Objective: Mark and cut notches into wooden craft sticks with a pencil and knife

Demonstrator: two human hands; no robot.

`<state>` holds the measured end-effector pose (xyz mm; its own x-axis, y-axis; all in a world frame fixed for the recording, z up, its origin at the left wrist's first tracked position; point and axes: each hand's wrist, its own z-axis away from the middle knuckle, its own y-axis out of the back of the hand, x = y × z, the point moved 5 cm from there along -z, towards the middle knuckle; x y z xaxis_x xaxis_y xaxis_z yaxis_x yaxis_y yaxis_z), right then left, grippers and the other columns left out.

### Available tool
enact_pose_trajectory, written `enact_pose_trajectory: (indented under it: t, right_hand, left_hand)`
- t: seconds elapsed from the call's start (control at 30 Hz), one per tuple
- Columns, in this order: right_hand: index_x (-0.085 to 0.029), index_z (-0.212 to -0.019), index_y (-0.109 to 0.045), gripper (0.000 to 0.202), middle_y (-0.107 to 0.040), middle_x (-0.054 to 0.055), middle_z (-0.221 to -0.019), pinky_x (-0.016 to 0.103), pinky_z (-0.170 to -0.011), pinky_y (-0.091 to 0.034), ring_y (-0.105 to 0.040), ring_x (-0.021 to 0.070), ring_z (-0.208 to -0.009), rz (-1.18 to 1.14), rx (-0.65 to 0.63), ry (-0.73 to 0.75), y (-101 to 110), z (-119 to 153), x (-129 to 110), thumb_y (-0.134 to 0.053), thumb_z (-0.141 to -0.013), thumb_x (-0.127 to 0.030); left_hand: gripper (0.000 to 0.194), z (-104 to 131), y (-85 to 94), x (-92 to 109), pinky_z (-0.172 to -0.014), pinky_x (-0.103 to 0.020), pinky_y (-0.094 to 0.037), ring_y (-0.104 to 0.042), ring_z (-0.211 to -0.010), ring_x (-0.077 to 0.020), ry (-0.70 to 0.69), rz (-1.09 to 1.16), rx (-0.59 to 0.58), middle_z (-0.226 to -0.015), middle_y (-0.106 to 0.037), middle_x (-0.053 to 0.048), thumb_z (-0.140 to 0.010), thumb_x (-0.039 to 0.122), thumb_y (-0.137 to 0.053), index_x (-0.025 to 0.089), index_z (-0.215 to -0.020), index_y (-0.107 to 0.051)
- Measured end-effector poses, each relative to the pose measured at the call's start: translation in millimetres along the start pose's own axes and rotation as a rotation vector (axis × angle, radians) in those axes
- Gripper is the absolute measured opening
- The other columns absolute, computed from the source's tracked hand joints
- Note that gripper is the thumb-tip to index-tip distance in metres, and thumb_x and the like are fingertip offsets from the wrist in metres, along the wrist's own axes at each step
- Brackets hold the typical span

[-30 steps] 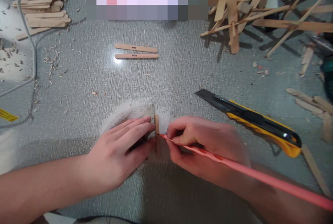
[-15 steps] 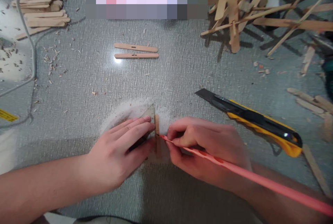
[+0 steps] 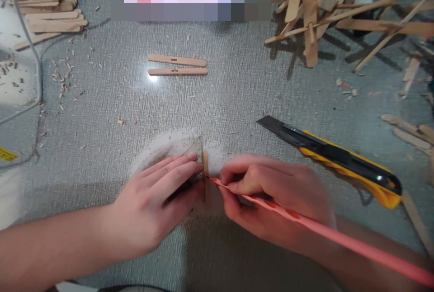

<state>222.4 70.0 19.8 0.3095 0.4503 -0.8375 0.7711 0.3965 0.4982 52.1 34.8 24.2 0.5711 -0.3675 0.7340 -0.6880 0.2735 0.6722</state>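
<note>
My left hand (image 3: pixel 156 197) bears down on a clear set square (image 3: pixel 195 145), fingers and thumb bent over it; much of the set square is hidden. Along its right edge a wooden craft stick (image 3: pixel 205 163) lies pointing away from me, its near part in shadow. My right hand (image 3: pixel 267 192) is closed around a pink pencil (image 3: pixel 325 231). The pencil's dark tip touches or nearly touches the craft stick beside my left fingertips. Ahead of my hands lie two craft sticks (image 3: pixel 176 66) with small dark slots or marks near their middles.
A yellow and black utility knife (image 3: pixel 339 161) lies to the right, blade out. Crossed craft sticks (image 3: pixel 310 25) pile up at the back right. Stacked craft sticks (image 3: pixel 54 16) and a grey cable (image 3: pixel 40 70) are at the left. Wood chips (image 3: pixel 64 75) litter the table.
The view has shifted slightly, so things on the right sit farther right. Both hands keep their holds, and the pencil tip stays at the craft stick.
</note>
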Motion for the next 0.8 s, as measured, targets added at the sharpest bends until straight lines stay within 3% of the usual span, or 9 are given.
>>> enact_pose_trajectory:
  t: [0.23,0.6,0.8]
  right_hand:
    - [-0.023,-0.076,-0.048,0.023,-0.068,-0.003,-0.076,0.016,-0.053,-0.051,-0.063,0.0060,-0.059,0.028,-0.025,-0.025,1.8,1.1,0.8,-0.065,-0.084,-0.009]
    - [-0.022,-0.075,-0.048,0.024,-0.068,-0.003,-0.076,0.013,-0.055,-0.050,-0.062,0.0038,-0.060,0.027,-0.011,-0.027,1.7,2.7,0.8,-0.066,-0.082,-0.006]
    - [-0.022,-0.075,-0.048,0.024,-0.069,-0.004,-0.077,0.014,-0.054,-0.051,-0.063,0.0045,-0.061,0.045,-0.013,-0.025,2.1,1.3,1.4,-0.064,-0.083,-0.007]
  left_hand:
    - [0.016,-0.8,0.9,1.3,-0.108,-0.033,-0.057,-0.070,-0.117,-0.0198,-0.047,-0.010,-0.027,-0.117,-0.075,-0.010,-0.102,0.019,-0.052,0.018,-0.104,-0.067]
    - [0.019,2.7,-1.3,1.6,-0.113,-0.029,-0.051,-0.066,-0.123,-0.0184,-0.020,0.003,-0.017,-0.120,-0.073,-0.013,-0.101,0.018,-0.053,0.010,-0.115,-0.064]
    - [0.018,2.7,-2.6,1.3,-0.113,-0.030,-0.051,-0.065,-0.124,-0.0187,-0.031,-0.004,-0.025,-0.121,-0.073,-0.012,-0.102,0.019,-0.052,0.011,-0.113,-0.065]
